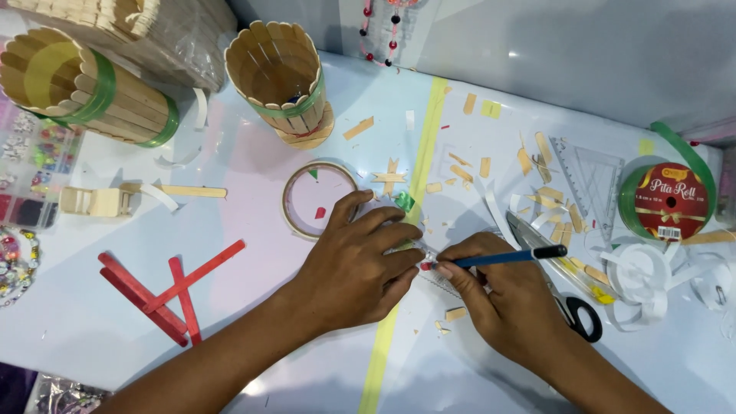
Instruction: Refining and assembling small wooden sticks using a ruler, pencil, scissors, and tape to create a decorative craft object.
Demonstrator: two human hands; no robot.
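My left hand (356, 261) lies flat on the table, fingers spread and pressing down a clear ruler (441, 280) and a thin green strip that peeks out by my fingers. My right hand (498, 295) grips a blue pencil (502, 258) with a black end, its tip set against the ruler's edge next to my left fingertips. A scrap of shiny green ribbon (404, 201) lies just above my left fingers. A ring of clear tape (316, 198) sits to the upper left of that hand.
Two craft-stick cylinders banded in green stand at the back: one upright (280, 77), one on its side (84, 88). Red sticks (172, 291) lie at the left. A green ribbon roll (668, 201), clear set square (594, 176), scissors (571, 307), white ribbon (644, 287) and several stick offcuts crowd the right.
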